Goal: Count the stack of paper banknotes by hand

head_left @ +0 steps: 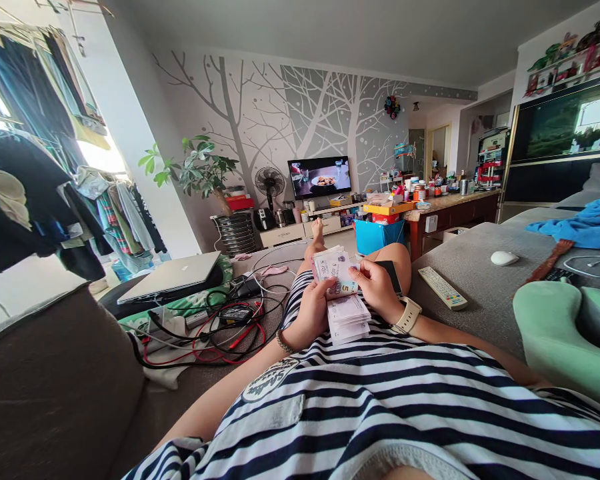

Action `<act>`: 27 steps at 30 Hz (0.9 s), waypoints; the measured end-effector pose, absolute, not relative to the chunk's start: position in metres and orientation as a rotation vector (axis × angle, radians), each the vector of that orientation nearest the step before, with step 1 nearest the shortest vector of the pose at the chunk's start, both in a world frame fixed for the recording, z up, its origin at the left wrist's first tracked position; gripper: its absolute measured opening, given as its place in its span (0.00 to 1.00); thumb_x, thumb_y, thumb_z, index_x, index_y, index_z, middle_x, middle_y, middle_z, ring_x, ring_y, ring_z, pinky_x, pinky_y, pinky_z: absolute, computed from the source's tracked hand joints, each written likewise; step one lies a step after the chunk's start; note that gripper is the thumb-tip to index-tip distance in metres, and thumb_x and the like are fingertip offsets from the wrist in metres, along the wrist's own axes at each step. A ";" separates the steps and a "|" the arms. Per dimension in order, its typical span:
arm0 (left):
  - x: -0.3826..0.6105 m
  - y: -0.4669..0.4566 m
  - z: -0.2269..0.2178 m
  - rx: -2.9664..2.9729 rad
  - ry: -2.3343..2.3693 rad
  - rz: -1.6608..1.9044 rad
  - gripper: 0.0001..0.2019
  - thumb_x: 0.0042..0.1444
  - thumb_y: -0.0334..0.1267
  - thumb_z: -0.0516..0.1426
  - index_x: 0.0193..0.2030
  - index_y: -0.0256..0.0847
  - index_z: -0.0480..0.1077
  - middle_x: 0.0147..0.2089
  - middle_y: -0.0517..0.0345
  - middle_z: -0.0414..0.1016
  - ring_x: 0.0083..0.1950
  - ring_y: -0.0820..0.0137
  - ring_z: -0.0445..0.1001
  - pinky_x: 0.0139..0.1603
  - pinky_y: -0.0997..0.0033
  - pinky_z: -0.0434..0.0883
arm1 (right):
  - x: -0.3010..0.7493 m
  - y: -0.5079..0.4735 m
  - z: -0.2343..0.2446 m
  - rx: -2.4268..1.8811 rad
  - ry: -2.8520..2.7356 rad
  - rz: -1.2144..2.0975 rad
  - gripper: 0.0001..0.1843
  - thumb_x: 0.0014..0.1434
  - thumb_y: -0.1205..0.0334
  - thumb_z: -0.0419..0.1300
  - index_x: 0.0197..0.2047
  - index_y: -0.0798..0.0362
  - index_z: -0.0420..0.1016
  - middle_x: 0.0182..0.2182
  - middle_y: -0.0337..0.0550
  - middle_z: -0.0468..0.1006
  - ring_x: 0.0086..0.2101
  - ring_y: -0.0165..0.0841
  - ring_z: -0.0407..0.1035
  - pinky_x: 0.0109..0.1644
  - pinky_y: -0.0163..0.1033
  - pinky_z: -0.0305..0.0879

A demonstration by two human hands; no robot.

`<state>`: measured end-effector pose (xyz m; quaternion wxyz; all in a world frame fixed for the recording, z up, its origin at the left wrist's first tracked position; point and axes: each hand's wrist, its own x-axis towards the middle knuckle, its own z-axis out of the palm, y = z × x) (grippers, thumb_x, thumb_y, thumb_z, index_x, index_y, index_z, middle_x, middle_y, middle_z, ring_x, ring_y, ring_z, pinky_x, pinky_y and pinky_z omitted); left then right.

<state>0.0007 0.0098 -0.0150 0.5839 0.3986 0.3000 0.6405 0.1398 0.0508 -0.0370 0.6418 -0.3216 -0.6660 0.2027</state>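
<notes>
Head view: the person's left hand [310, 312] has its fingers clamped on a spread stack of banknotes [331, 265], held up over the striped clothing [360, 407]. The right hand [379, 288] (a pale watch [408, 316] circles its wrist) pinches the stack's right side between its fingers. A second pile of banknotes [349, 320] lies just below, nearer the body. A remote control [443, 288] rests on the sofa [485, 267] to the right.

Home, living room. Grey sofa [485, 297] faces television [325, 180]; tree mural [225, 100] spreads behind; leafy potted plant [205, 167], fan [269, 181] near low cabinet [283, 235]; clothes [30, 153] hang at bright window [100, 157]; long table [457, 213] crowded with jars [419, 193].
</notes>
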 end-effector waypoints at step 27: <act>0.003 0.011 -0.009 0.868 0.688 1.552 0.10 0.56 0.33 0.57 0.42 0.34 0.78 0.31 0.55 0.81 0.29 0.67 0.77 0.36 0.71 0.72 | 0.140 0.026 -0.026 -0.526 -1.598 0.521 0.25 0.64 0.40 0.53 0.27 0.51 0.62 0.20 0.35 0.59 0.23 0.29 0.55 0.27 0.35 0.51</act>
